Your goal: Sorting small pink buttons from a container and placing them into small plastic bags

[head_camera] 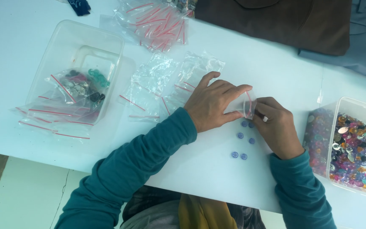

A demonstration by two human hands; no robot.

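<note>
My left hand (pixel 214 104) and my right hand (pixel 277 127) both pinch a small clear zip bag (pixel 249 106) with a red seal strip, held just above the white table (pixel 250 59). Under the hands lie several small round blue beads (pixel 240 135), loose on the table. Both arms wear teal sleeves. What is inside the small bag cannot be made out.
A clear box (pixel 70 46) at the left holds filled zip bags of dark and green beads. Empty zip bags (pixel 157 80) lie in the middle and in a pile (pixel 159 21) at the back. A clear box (pixel 363 112) of mixed coloured gems stands at the right. Brown fabric (pixel 276 21) lies behind.
</note>
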